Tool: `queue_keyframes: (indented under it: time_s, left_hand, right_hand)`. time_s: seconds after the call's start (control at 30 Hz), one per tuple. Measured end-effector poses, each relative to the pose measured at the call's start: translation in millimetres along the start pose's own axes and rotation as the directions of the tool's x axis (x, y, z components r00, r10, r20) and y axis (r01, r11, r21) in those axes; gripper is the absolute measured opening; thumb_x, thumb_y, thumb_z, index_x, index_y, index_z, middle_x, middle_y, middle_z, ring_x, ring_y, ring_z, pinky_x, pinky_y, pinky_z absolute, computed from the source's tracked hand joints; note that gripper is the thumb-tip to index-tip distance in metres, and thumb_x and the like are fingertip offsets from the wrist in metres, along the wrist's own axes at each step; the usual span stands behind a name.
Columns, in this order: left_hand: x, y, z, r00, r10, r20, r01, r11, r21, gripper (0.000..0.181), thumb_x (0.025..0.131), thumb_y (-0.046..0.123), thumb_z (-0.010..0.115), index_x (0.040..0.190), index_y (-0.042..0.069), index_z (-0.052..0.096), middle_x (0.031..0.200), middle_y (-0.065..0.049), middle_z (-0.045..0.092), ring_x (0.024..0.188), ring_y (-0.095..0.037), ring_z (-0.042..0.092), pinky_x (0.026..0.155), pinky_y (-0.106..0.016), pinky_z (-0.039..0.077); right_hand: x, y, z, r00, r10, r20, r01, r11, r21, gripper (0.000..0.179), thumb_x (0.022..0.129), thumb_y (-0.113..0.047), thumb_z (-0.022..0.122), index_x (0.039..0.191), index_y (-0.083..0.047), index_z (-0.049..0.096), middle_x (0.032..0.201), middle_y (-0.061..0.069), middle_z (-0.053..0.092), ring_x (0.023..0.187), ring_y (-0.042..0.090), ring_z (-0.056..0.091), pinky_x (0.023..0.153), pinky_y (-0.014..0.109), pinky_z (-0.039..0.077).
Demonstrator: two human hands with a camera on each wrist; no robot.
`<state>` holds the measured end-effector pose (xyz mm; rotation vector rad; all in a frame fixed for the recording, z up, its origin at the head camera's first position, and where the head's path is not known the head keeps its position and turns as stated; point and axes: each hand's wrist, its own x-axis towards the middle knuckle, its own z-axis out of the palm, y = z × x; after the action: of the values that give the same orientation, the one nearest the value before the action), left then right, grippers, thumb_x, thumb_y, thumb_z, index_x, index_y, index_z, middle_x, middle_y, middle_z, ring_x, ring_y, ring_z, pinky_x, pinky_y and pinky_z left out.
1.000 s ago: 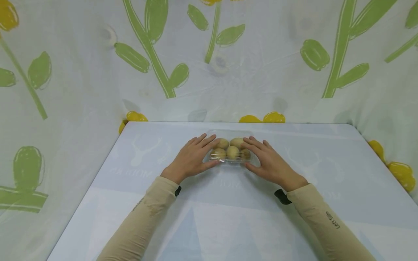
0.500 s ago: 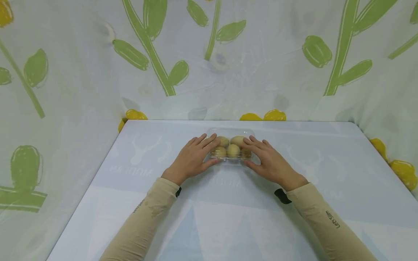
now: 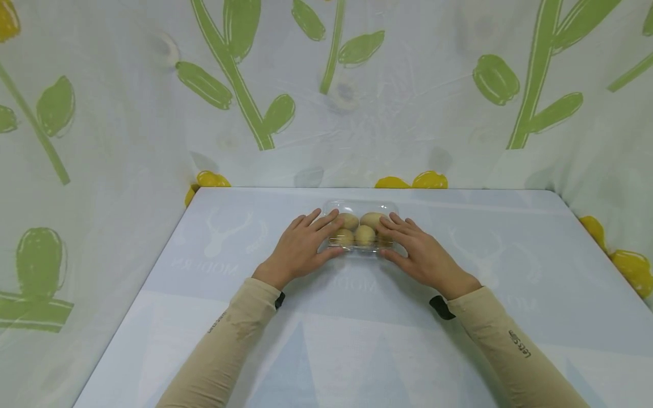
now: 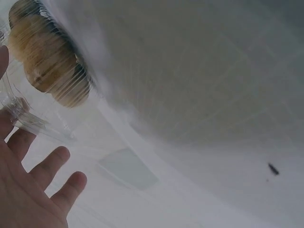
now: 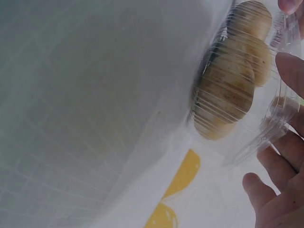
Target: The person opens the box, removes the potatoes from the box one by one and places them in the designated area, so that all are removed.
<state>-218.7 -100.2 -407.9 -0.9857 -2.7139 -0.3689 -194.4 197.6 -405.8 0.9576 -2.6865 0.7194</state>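
A clear plastic box [image 3: 359,207] with several yellowish-brown potatoes [image 3: 364,235] in it sits near the far edge of the table. My left hand [image 3: 301,246] is at its left side and my right hand [image 3: 423,255] at its right. Fingers of both hands reach over the side rims, loosely spread, and each thumb points to the box's near edge. The left wrist view shows potatoes [image 4: 45,61] behind ribbed plastic, with the left fingers by the rim. In the right wrist view, the right fingertips overlap the box rim beside the potatoes [image 5: 225,85].
The white table [image 3: 347,340] bears pale blue print. Its far edge meets a white curtain [image 3: 408,113] with green stems and yellow flowers, which also hangs along both sides. A dark band [image 3: 441,307] shows under the right wrist.
The head view has tilted very slightly. Both hands keep nearly the same place around the box, and the potatoes stay inside it.
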Motion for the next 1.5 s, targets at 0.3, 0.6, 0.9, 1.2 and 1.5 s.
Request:
queue_keyframes:
  time_s: [0.3, 0.6, 0.9, 1.2, 1.5]
  left_hand:
    - [0.0, 2.0, -1.0, 0.999, -0.031, 0.031, 0.031, 1.000, -0.003, 0.067, 0.099, 0.055, 0.059, 0.155, 0.021, 0.045, 0.161, 0.005, 0.037, 0.147, -0.032, 0.035, 0.117, -0.053, 0.029]
    - [-0.8, -0.6, -1.6, 1.000, 0.003, 0.023, -0.003, 1.000, 0.013, 0.067, 0.099, 0.056, 0.056, 0.155, 0.021, 0.044, 0.161, 0.005, 0.038, 0.149, -0.029, 0.033, 0.120, -0.051, 0.025]
    - [0.5, -3.4, -1.5, 0.999, 0.048, -0.002, -0.048, 0.998, 0.042, 0.066, 0.099, 0.055, 0.058, 0.153, 0.018, 0.048, 0.160, 0.002, 0.041, 0.149, -0.027, 0.033, 0.121, -0.049, 0.024]
    - [3.2, -6.6, -2.4, 0.997, 0.074, 0.028, -0.073, 0.997, -0.028, 0.064, 0.102, 0.050, 0.055, 0.154, 0.012, 0.046, 0.160, -0.004, 0.040, 0.151, -0.027, 0.029, 0.123, -0.047, 0.020]
    - [6.1, -8.4, -6.0, 0.994, 0.095, 0.060, -0.089, 0.991, -0.096, 0.063, 0.104, 0.045, 0.054, 0.154, 0.008, 0.044, 0.160, -0.010, 0.039, 0.151, -0.027, 0.027, 0.124, -0.040, 0.015]
  right_hand:
    - [-1.5, 3, 3, 1.000, -0.011, -0.010, 0.011, 1.000, 0.004, 0.060, 0.093, -0.024, 0.076, 0.146, -0.002, 0.054, 0.156, 0.014, 0.044, 0.148, 0.034, 0.033, 0.122, 0.051, 0.019]
    - [-3.4, 4, 5, 0.999, -0.030, -0.028, 0.029, 0.999, -0.023, 0.058, 0.095, -0.024, 0.074, 0.145, -0.003, 0.055, 0.155, 0.013, 0.046, 0.147, 0.034, 0.036, 0.121, 0.051, 0.022]
    - [-3.0, 4, 5, 0.998, -0.048, -0.043, 0.046, 0.998, -0.043, 0.056, 0.097, -0.026, 0.071, 0.145, -0.004, 0.055, 0.154, 0.013, 0.046, 0.146, 0.034, 0.037, 0.121, 0.052, 0.024]
    - [-2.3, 5, 5, 0.998, -0.047, -0.035, 0.044, 0.996, -0.073, 0.055, 0.097, -0.026, 0.070, 0.146, -0.005, 0.055, 0.154, 0.012, 0.047, 0.145, 0.033, 0.038, 0.121, 0.052, 0.023]
    - [-0.7, 3, 3, 0.998, -0.045, -0.043, 0.041, 0.996, -0.083, 0.051, 0.099, -0.026, 0.068, 0.144, -0.005, 0.057, 0.152, 0.012, 0.050, 0.144, 0.031, 0.041, 0.120, 0.052, 0.025]
